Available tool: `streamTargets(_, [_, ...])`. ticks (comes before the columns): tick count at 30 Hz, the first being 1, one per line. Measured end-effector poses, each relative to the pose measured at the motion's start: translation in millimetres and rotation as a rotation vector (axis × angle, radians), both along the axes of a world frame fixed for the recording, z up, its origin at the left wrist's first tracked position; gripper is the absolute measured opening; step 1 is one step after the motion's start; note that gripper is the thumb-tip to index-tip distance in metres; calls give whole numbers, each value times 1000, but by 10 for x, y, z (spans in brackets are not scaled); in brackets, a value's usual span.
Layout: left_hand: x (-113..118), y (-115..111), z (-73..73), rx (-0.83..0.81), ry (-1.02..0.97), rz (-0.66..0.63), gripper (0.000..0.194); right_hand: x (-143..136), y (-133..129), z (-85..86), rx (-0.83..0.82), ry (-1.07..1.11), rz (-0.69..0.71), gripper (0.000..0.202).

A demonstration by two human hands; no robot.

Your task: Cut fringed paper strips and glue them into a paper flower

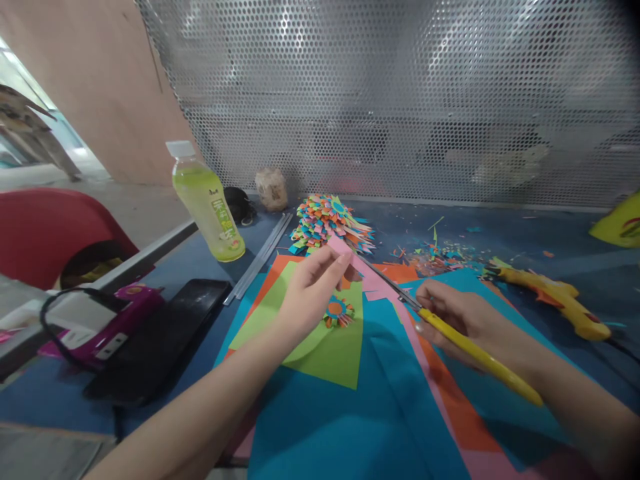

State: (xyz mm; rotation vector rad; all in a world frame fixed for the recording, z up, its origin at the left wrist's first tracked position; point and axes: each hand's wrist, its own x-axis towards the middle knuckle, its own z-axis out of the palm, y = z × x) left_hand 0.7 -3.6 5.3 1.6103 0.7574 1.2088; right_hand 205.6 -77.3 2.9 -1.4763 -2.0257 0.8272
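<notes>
My left hand [317,283] pinches a pink paper strip [369,272] between thumb and fingers, above the stacked sheets. My right hand [463,317] is wrapped round a pair of scissors with yellow handles [480,353]. The scissor blades point up and left, lying against the pink strip close to my left fingers; whether they are parted is hard to make out. Below my left hand, a small fringed paper flower [339,311] in orange, blue and green rests on a lime green sheet [340,367]. Blue sheets [345,427] spread underneath, with orange and pink ones among them.
Behind my hands sits a pile of multicoloured fringed paper [325,223], with scraps [440,257] to its right. A yellow glue gun [563,300] lies at right. Leftward are clear sticks [260,257], a drink bottle [207,203] and a black phone-like slab [165,340]. A perforated metal panel [400,100] stands behind.
</notes>
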Motion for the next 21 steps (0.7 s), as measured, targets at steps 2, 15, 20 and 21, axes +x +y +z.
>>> streamTargets(2, [-4, 18, -2, 21, -9, 25, 19, 4, 6, -9, -6, -7, -1, 28])
streamTargets(15, [15, -21, 0, 94, 74, 40, 22, -15, 16, -14, -17, -11, 25, 26])
streamTargets(20, [21, -16, 5, 97, 84, 45, 23, -14, 14, -22, 2, -14, 12, 26])
streamTargets(21, [21, -17, 5, 96, 82, 45, 23, -15, 11, -21, 5, -17, 8, 26])
